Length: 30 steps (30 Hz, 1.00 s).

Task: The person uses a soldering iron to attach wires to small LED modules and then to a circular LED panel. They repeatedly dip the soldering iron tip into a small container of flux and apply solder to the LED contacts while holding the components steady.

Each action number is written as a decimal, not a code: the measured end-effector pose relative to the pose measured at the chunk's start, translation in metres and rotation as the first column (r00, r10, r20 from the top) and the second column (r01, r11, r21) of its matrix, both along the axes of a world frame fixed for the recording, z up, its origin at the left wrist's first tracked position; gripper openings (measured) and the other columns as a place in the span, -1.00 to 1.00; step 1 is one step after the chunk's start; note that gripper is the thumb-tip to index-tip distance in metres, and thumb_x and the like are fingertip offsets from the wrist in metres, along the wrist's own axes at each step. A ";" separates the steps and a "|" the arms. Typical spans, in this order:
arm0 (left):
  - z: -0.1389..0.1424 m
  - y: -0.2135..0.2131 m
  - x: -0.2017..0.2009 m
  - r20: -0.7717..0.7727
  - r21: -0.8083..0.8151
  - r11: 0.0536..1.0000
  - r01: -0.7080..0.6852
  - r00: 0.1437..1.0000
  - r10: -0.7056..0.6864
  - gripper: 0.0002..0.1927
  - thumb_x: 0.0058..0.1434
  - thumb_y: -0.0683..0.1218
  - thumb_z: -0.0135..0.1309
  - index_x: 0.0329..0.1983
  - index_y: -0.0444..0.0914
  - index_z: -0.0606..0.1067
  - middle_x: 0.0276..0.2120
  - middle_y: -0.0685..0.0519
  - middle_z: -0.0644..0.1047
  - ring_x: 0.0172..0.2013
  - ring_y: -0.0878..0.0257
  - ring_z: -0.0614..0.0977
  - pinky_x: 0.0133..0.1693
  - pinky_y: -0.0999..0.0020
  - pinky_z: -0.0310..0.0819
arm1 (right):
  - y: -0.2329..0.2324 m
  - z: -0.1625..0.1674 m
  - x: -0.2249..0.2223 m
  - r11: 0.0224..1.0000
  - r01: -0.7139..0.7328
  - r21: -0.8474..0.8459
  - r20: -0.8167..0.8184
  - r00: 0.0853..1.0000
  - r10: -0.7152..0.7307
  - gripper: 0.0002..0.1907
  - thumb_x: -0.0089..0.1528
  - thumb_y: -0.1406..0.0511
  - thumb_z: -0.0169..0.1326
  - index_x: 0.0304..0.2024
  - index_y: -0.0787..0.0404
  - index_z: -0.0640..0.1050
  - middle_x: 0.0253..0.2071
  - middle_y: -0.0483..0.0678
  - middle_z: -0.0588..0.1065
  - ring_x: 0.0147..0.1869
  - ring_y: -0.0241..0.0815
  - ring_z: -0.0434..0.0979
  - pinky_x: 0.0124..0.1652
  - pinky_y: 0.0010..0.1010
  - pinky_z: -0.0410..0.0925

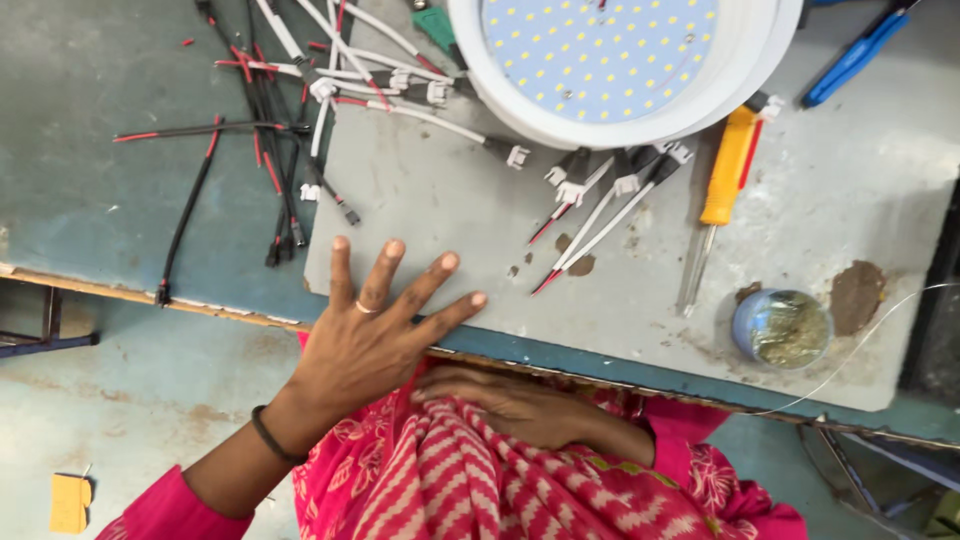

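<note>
Pause between wire pickups, by appearance: left hand [375, 335] flat, fingers spread, palm down on edge of grey metal work plate [440, 215], holding nothing. Right hand [515, 400] loosely open, empty, resting in lap on pink patterned cloth [470, 480]. Nearest: white-plugged red-and-black lead wires [590, 215], just ahead below round white LED panel light [610, 60]; next move likely needs forward reach and pinch.

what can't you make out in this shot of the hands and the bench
- Head view: the round LED lamp is cut off by the top edge.
- Right hand lies in the lap; the bench edge hides its fingertips.
- Blue tool: top edge cuts it.
- Small tin: contents blurred.
</note>
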<state>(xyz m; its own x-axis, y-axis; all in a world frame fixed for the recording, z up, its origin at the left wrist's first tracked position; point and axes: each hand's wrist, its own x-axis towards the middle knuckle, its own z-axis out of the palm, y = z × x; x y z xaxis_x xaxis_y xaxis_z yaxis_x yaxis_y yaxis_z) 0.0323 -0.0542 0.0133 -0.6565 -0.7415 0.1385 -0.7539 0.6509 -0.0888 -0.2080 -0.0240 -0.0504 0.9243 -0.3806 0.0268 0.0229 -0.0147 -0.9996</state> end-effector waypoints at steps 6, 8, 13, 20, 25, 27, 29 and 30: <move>0.006 -0.027 0.012 -0.137 0.042 0.999 0.030 0.990 -0.024 -0.22 0.18 0.12 0.22 0.51 0.21 0.29 0.55 -0.02 0.07 0.50 -0.21 -0.23 0.33 -0.60 -0.36 | 0.002 -0.006 0.019 0.999 -0.010 -0.039 -0.028 1.000 0.009 -0.34 0.24 0.31 -0.20 0.43 0.15 0.31 0.46 0.05 0.29 0.57 0.05 0.20 0.51 -0.09 0.05; 0.000 -0.028 0.016 -0.069 -0.084 0.996 0.008 0.998 -0.014 -0.23 0.18 0.13 0.25 0.50 0.23 0.33 0.56 -0.01 0.10 0.52 -0.19 -0.17 0.39 -0.55 -0.28 | 0.015 -0.014 0.015 0.998 0.062 -0.001 0.052 0.997 -0.062 -0.44 0.45 0.12 -0.21 0.47 0.14 0.26 0.49 0.05 0.27 0.60 0.07 0.18 0.52 -0.08 0.03; -0.004 -0.007 0.018 -0.072 -0.244 0.969 0.022 0.997 -0.041 -0.30 0.25 0.24 0.25 0.47 0.11 0.42 0.52 -0.02 0.24 0.50 -0.21 0.05 0.40 -0.41 -0.05 | 0.058 -0.026 0.018 0.997 0.044 -0.056 0.060 0.997 -0.041 -0.35 0.47 -0.05 -0.30 0.48 0.13 0.28 0.50 0.04 0.29 0.61 0.06 0.16 0.53 -0.06 -0.01; 0.001 -0.006 0.028 -0.076 -0.307 0.952 0.011 0.996 -0.037 -0.27 0.43 0.45 0.02 0.48 -0.03 0.47 0.51 -0.13 0.29 0.48 -0.29 0.19 0.33 -0.27 0.21 | 0.062 -0.027 0.028 0.989 -0.116 -0.095 0.205 0.970 0.133 -0.40 0.54 -0.02 -0.35 0.49 0.13 0.26 0.54 0.02 0.24 0.65 0.02 0.15 0.57 -0.07 0.00; -0.003 -0.008 0.030 -0.047 -0.352 0.936 0.027 0.998 -0.046 -0.26 0.39 0.46 0.05 0.45 -0.04 0.48 0.48 -0.11 0.33 0.47 -0.25 0.22 0.27 -0.21 0.28 | 0.061 -0.023 0.015 0.992 -0.085 -0.091 0.211 0.972 0.103 -0.39 0.53 -0.03 -0.36 0.50 0.12 0.26 0.52 0.01 0.26 0.64 0.03 0.17 0.55 -0.07 0.02; -0.004 -0.009 0.032 -0.034 -0.350 0.936 0.032 0.998 -0.047 -0.27 0.37 0.44 0.06 0.44 -0.04 0.49 0.47 -0.11 0.33 0.47 -0.24 0.22 0.26 -0.20 0.28 | 0.062 -0.024 0.013 0.991 -0.067 -0.115 0.218 0.972 0.091 -0.39 0.52 -0.04 -0.35 0.49 0.09 0.27 0.52 0.02 0.26 0.63 0.03 0.17 0.54 -0.08 0.02; -0.005 -0.010 0.035 -0.033 -0.338 0.940 0.038 0.998 -0.052 -0.27 0.33 0.40 0.06 0.43 -0.05 0.50 0.47 -0.11 0.34 0.47 -0.24 0.22 0.27 -0.19 0.27 | 0.062 -0.025 0.014 0.989 -0.047 -0.141 0.210 0.975 0.076 -0.39 0.50 -0.05 -0.35 0.48 0.07 0.28 0.51 0.02 0.27 0.62 0.04 0.18 0.53 -0.09 0.03; -0.005 -0.010 0.036 -0.023 -0.327 0.945 0.028 0.999 -0.037 -0.27 0.34 0.42 0.07 0.42 -0.05 0.50 0.46 -0.11 0.34 0.47 -0.24 0.22 0.27 -0.19 0.26 | 0.063 -0.026 0.015 0.989 -0.049 -0.142 0.221 0.972 0.080 -0.39 0.50 -0.05 -0.35 0.49 0.07 0.28 0.51 0.02 0.27 0.62 0.04 0.18 0.53 -0.09 0.03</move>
